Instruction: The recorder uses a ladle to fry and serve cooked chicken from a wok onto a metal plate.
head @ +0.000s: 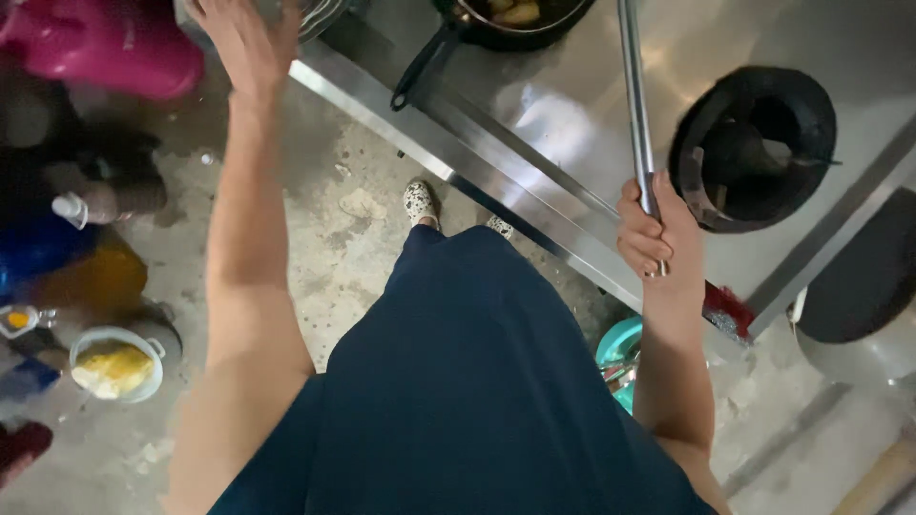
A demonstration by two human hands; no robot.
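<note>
Leftmost, a small pot [113,367] of yellow food on the concrete floor [334,248]. Next, the left hand [246,43], fingers spread wide, reaching to the steel counter [534,124] edge, gripping nothing. Then a black pan [506,21] with food on the counter. Further right, the right hand [656,234], fingers curled tight around a steel rod [634,95]; the rod rises upward from the fist. Rightmost, a black burner ring [754,148].

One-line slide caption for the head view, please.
Right hand grips a metal pole over a steel counter; left hand reaches toward the counter's far edge.
</note>
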